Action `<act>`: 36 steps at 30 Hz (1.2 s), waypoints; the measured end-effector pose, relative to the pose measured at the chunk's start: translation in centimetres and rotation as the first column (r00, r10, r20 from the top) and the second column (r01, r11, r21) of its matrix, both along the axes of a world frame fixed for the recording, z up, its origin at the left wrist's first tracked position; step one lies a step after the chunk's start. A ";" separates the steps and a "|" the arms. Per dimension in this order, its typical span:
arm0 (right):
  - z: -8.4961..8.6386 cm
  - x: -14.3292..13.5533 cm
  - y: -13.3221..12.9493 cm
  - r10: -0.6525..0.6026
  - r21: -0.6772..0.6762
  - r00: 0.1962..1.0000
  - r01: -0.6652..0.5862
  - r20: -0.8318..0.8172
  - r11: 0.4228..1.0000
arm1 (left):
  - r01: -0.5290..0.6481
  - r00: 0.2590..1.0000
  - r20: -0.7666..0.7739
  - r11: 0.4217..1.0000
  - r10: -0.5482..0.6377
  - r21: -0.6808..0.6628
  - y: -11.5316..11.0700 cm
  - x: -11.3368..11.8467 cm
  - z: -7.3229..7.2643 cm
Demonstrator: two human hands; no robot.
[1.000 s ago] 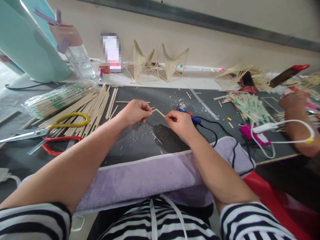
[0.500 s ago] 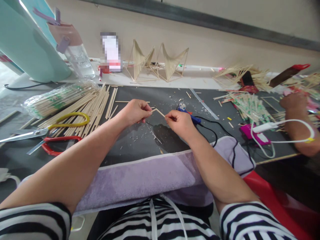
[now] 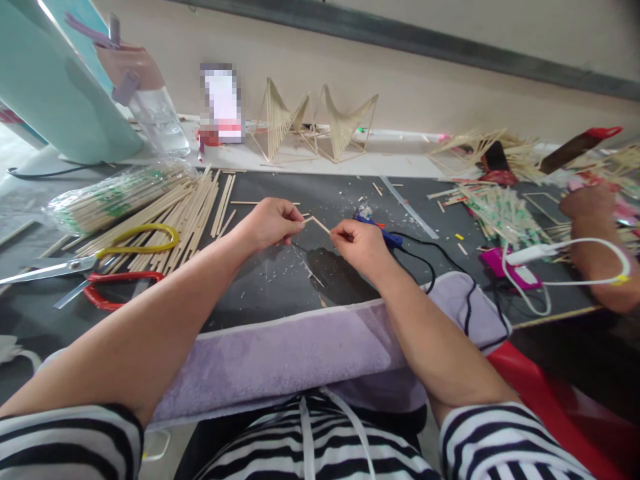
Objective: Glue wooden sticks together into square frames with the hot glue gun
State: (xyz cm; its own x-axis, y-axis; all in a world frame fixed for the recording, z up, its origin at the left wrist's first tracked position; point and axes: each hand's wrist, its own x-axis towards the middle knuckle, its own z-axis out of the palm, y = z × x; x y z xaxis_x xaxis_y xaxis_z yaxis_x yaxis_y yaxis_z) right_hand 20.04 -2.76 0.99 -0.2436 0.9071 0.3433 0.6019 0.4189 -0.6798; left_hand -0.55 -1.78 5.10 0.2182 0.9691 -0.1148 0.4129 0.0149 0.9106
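Between my hands, two short wooden sticks (image 3: 321, 225) meet at an angle, the peak pointing away from me. My left hand (image 3: 274, 223) pinches the left piece, mostly covered by its fingertips. The right piece ends in the pinched fingers of my right hand (image 3: 361, 245). Both hands are above the dark table mat (image 3: 280, 293). Just beyond my right hand lies a blue glue gun (image 3: 387, 235) with a black cord. A pile of loose sticks (image 3: 185, 213) fans out left of my left hand.
Large scissors (image 3: 95, 263) and wrapped sticks (image 3: 120, 197) lie at the left. Two stick models (image 3: 340, 127) stand at the back, near a bottle (image 3: 155, 107) and a phone (image 3: 223, 103). At the right are a pink device (image 3: 510, 268), a white cable and another person's arm (image 3: 595, 247).
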 end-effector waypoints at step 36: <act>0.2 -0.1 -0.2 -0.009 -0.016 1.000 0.009 -0.001 1.000 | -0.008 1.000 -0.020 1.000 0.008 -0.008 -0.3 0.1 0.4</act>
